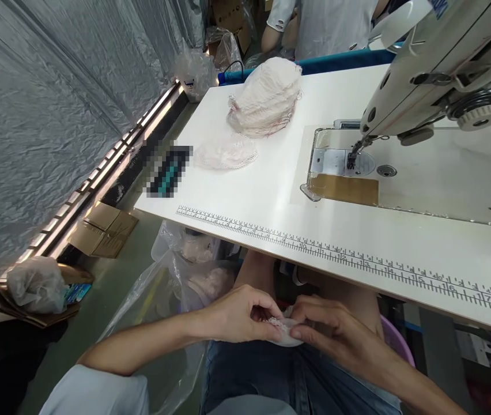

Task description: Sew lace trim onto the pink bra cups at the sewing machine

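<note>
Over my lap, in front of the table edge, I hold a small piece of pale lace-edged fabric [287, 333]. My left hand [245, 316] pinches its left side between thumb and fingers. On the other side, my right hand [327, 325] grips it the same way, the fingertips of both hands close together. Part of the fabric is hidden inside the fingers. On the white table [267, 190] lies a stack of pale fabric pieces [267, 95] with loose reddish threads along the edge. Nearer to me rests a single sheer lace-edged piece [226, 153].
A sewing machine [427, 75] stands on the table's right, its needle above a metal plate [332, 161]. A printed ruler runs along the front edge. Clear plastic bags [185, 259] hang below left; a cardboard box [102, 230] sits on the floor. Another person [332, 29] is beyond the table.
</note>
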`<action>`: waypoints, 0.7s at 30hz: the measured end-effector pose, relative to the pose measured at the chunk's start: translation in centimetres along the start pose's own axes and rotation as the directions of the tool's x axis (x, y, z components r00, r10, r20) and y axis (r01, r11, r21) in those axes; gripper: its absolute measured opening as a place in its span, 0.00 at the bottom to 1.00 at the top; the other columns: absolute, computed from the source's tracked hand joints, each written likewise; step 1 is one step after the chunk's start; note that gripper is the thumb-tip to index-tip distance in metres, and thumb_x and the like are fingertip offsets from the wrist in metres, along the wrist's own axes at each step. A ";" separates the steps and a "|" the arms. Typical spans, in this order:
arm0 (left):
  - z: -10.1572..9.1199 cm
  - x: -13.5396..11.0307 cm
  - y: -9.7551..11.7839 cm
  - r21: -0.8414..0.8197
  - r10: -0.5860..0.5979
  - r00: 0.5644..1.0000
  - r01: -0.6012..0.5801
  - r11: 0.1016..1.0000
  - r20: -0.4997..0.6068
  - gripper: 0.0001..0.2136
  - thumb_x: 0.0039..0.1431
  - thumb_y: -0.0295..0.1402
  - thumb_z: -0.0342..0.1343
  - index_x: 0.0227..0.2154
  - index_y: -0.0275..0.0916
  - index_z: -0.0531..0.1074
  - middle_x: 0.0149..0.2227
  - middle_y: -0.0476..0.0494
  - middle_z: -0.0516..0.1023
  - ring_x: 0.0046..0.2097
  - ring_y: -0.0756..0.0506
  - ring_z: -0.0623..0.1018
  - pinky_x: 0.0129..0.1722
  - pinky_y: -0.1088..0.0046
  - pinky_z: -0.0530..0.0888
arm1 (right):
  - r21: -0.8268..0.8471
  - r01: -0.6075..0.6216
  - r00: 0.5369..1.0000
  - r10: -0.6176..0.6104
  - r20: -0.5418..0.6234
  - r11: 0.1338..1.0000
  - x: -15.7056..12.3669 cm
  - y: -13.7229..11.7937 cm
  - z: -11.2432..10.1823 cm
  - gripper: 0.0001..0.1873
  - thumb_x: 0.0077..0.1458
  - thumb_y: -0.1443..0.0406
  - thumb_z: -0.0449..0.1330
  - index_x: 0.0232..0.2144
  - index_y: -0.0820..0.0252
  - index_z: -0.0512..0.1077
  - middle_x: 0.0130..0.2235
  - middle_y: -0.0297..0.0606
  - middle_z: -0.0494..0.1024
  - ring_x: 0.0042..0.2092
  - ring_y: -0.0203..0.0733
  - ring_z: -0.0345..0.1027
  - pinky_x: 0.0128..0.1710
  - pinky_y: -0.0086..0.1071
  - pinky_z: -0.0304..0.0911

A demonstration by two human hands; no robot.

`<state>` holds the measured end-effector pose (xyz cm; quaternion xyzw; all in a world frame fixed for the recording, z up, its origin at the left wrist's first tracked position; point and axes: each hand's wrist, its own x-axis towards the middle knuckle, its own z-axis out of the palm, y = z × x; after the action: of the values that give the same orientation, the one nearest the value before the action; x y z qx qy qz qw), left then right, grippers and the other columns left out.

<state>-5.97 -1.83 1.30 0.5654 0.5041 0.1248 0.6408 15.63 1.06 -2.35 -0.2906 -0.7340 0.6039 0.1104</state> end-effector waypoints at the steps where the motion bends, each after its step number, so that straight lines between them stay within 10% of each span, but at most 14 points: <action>1: 0.0 0.0 0.0 -0.013 -0.002 1.000 0.002 1.000 0.001 0.10 0.48 0.33 0.61 0.34 0.33 0.77 0.27 0.49 0.72 0.29 0.52 0.67 0.29 0.80 0.62 | 0.014 0.005 1.000 -0.005 -0.003 1.000 0.2 -0.1 0.0 0.17 0.61 0.54 0.52 0.28 0.58 0.72 0.28 0.33 0.69 0.30 0.37 0.62 0.29 0.29 0.54; 14: -0.4 0.0 -0.3 -0.053 -0.032 0.999 0.032 0.998 0.018 0.11 0.50 0.36 0.60 0.32 0.33 0.78 0.28 0.47 0.74 0.30 0.51 0.69 0.29 0.79 0.63 | -0.021 0.010 1.000 -0.010 0.004 1.000 0.7 -0.3 -0.3 0.17 0.63 0.56 0.51 0.28 0.57 0.72 0.27 0.33 0.69 0.28 0.36 0.63 0.26 0.28 0.56; 21: 0.8 1.1 -0.5 -0.398 -0.228 0.957 0.141 0.907 -0.181 0.12 0.47 0.36 0.61 0.23 0.35 0.64 0.17 0.55 0.65 0.21 0.54 0.65 0.22 0.79 0.62 | -0.553 0.071 0.875 -0.318 -0.364 0.830 0.3 -1.0 2.3 0.17 0.58 0.57 0.57 0.47 0.59 0.66 0.43 0.45 0.71 0.43 0.48 0.67 0.38 0.39 0.67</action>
<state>-5.07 -1.65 0.21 0.3620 0.5905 0.2215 0.6864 13.92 -0.76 -2.01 -0.3600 -0.8518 0.2841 0.2531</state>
